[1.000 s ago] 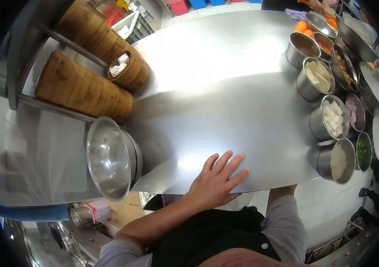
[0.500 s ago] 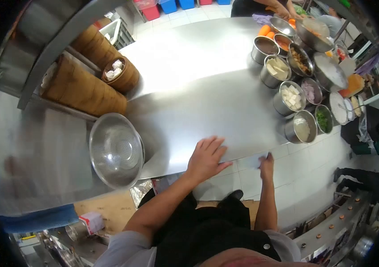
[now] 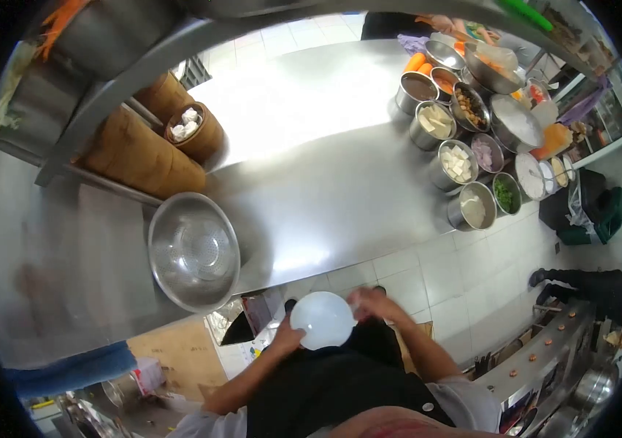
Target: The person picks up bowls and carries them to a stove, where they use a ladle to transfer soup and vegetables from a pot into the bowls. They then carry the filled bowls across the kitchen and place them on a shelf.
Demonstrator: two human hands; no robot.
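A round white plate or shallow bowl (image 3: 322, 321) is held in front of my apron, beyond the table's front edge. My left hand (image 3: 287, 336) grips its left rim. At its right rim is my right hand (image 3: 371, 303), blurred, with its fingers bent near the edge; whether they grip the rim is unclear. A perforated steel colander (image 3: 194, 252) sits on the steel table (image 3: 325, 197), to the left of both hands.
Bamboo steamers (image 3: 143, 157) stand at the left below a metal shelf. Steel pots of cut food (image 3: 457, 164) line the table's right side. A person (image 3: 603, 292) is at the far right near the stove (image 3: 537, 358); another person's hand (image 3: 439, 23) shows at the top.
Both hands have drawn back from the table edge toward my body. The white dish, earlier a pale blurred shape by my right hand, now shows between both hands. The camera view has shifted slightly.
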